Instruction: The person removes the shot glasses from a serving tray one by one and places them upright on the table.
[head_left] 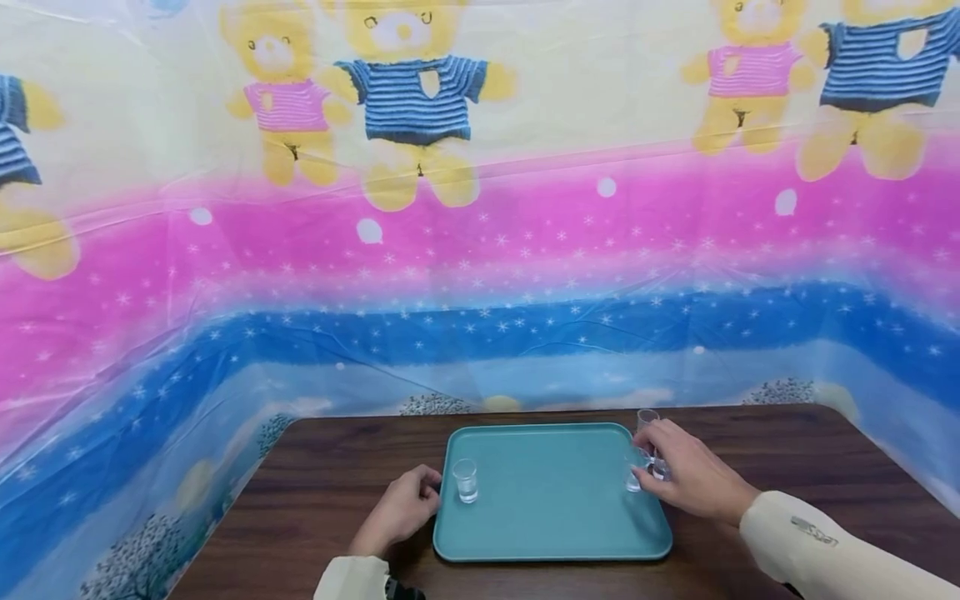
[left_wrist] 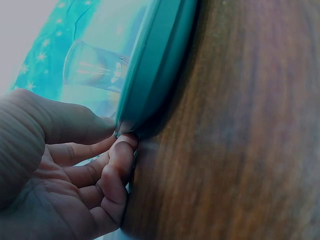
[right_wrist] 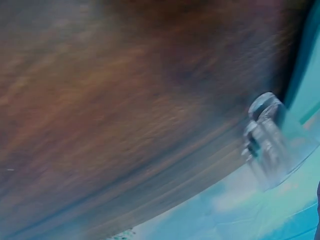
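Observation:
A teal tray lies on the wooden table. My left hand is at its left side; in the left wrist view the thumb rests at the rim with the fingers curled just under it. A small clear shot glass stands on the tray near that hand. At the tray's right edge my right hand holds another small shot glass between thumb and fingers. More clear glasses stand on the table beside the tray's right edge, partly hidden by that hand in the head view.
The dark wooden table extends to both sides of the tray. A patterned curtain with bears and snowflakes hangs around the table's back and sides.

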